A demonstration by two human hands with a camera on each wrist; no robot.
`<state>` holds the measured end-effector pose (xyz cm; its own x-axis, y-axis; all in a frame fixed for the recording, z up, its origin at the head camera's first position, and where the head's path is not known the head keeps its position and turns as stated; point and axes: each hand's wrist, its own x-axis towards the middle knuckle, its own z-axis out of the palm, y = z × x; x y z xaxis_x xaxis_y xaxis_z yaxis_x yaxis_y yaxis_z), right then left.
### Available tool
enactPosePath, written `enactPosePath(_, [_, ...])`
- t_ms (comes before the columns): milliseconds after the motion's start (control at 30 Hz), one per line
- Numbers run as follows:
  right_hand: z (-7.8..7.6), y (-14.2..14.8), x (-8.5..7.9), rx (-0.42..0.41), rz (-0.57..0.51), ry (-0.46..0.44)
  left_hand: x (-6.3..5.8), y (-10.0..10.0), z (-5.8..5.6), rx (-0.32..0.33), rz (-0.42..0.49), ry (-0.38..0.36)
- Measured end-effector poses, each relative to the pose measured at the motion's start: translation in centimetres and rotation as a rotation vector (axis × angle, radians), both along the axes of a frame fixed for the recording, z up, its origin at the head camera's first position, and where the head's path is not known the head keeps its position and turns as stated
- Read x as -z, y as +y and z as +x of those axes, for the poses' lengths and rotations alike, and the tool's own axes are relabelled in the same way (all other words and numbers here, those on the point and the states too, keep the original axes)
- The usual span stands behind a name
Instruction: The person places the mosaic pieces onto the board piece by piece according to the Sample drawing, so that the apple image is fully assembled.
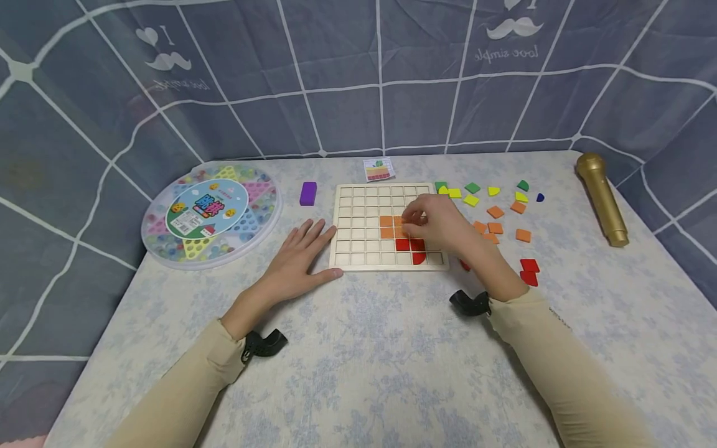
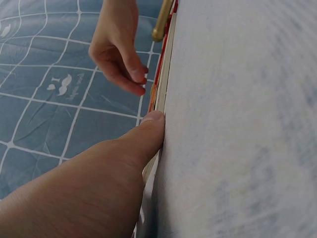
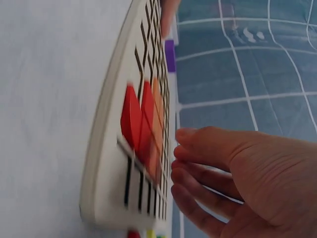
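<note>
Head view: left hand (image 1: 294, 266) touches board (image 1: 356, 244), right hand (image 1: 439, 221) above orange tiles (image 1: 386, 232), both released; curtain (image 1: 342, 68) reads “love simple”, mirrored.

From here, the blue cloth (image 1: 347, 118) reads "love simple" twice, back to front, below an "I" and heart (image 1: 147, 36); bold Chinese characters mark the round box's label (image 1: 206, 209).
</note>
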<state>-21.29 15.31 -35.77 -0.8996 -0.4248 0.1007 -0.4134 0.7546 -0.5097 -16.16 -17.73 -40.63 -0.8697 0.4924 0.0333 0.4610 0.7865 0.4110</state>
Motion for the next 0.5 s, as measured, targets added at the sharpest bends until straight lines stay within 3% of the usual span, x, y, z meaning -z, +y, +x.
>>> enactPosePath(267, [0.4, 4.7, -0.7, 0.085, 0.066, -0.032, 0.0, 0.0, 0.1, -0.004, 0.005, -0.004])
enactPosePath(500, [0.5, 9.2, -1.4, 0.209, 0.091, -0.099, -0.1, -0.1, 0.2, -0.006, 0.002, -0.005])
